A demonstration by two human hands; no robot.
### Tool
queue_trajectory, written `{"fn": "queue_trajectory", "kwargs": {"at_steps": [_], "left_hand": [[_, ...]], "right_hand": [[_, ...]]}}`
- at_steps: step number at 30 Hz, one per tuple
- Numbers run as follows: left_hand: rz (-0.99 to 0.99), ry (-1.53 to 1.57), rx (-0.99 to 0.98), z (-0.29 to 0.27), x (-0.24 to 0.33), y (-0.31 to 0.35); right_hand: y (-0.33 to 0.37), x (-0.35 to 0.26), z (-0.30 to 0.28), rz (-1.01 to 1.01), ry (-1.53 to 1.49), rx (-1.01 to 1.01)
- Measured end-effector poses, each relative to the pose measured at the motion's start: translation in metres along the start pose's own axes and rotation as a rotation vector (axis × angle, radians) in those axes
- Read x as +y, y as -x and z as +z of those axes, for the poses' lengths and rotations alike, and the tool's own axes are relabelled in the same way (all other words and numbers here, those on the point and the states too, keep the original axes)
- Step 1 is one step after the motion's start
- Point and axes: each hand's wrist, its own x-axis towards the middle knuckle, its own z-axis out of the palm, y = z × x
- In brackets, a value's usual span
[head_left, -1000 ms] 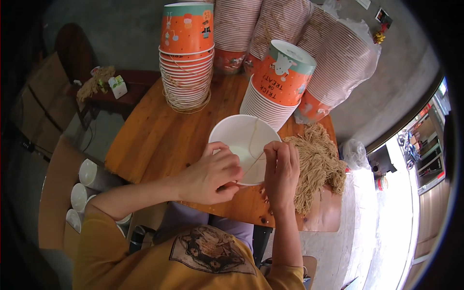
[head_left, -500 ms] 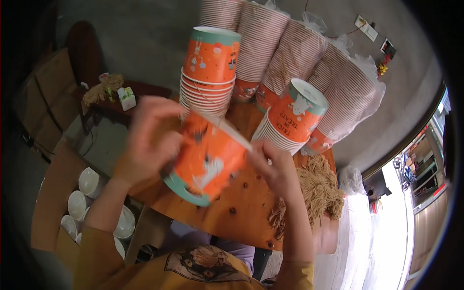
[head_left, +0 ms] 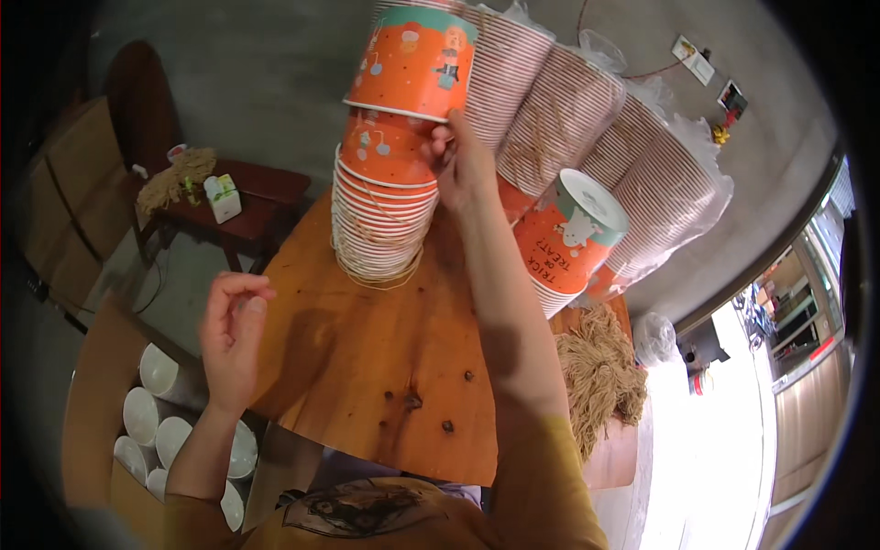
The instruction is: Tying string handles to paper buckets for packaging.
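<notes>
My right hand (head_left: 463, 165) grips the lower rim of an upside-down orange paper bucket (head_left: 412, 64) with a green band. That bucket is over the top of a stack of nested upside-down buckets (head_left: 385, 151); whether it rests on the stack I cannot tell. Thin tan loops hang around the stack's white rims. Over the table's left edge my left hand (head_left: 234, 339) is empty, its fingers loosely bent and the thumb apart. To the right of my right forearm stands a shorter stack, topped by another orange bucket (head_left: 573, 234).
Tall plastic-wrapped bucket stacks (head_left: 564, 110) line the back of the wooden table (head_left: 367, 385). A heap of tan strands (head_left: 600, 367) lies at its right edge. On the lower left, a cardboard box (head_left: 92, 394) holds several white tubs. A dark red bench (head_left: 275, 188) stands at the far left.
The bucket that both hands held in front of me is now up over the left stack in my right hand. My left hand has let go and dropped left. The view has shifted slightly.
</notes>
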Motion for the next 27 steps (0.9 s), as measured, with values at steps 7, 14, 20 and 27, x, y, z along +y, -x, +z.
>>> {"fn": "queue_trajectory", "kwargs": {"at_steps": [7, 14, 20, 27], "left_hand": [[-0.135, 0.072, -0.118, 0.029, -0.024, 0.006], [-0.226, 0.170, -0.274, 0.079, -0.050, 0.020], [-0.151, 0.096, -0.633, 0.159, -0.076, 0.032], [-0.042, -0.041, -0.791, 0.223, -0.088, 0.024]], "right_hand": [[0.079, -0.039, -0.031, -0.155, 0.848, 0.063], [0.135, -0.126, -0.095, -1.022, 2.052, 0.301], [0.123, -0.161, -0.125, -0.776, 1.694, 0.209], [0.119, -0.168, -0.125, -0.518, 1.836, 0.058]]}}
